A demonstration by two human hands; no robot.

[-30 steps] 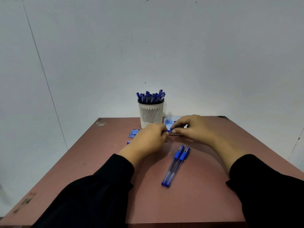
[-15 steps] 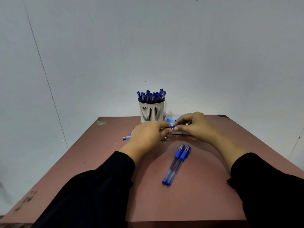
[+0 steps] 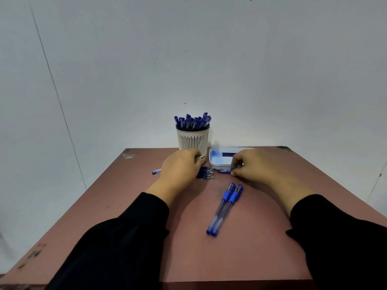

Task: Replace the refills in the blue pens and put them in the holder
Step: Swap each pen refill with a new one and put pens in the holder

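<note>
Left hand (image 3: 180, 168) curled over refills (image 3: 206, 173), grip unclear; right hand (image 3: 254, 164) pinching a pen barrel (image 3: 224, 171) near the tabletop's (image 3: 261, 237) far edge, beside the holder (image 3: 193, 139).

Holder (image 3: 193, 141) behind refills (image 3: 206, 173); tray (image 3: 217, 162) right; two pens (image 3: 225, 208) nearer.

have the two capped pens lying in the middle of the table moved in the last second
No. The two capped pens lie side by side at the same angle, the same way off from the holder at the table's far edge.
</note>
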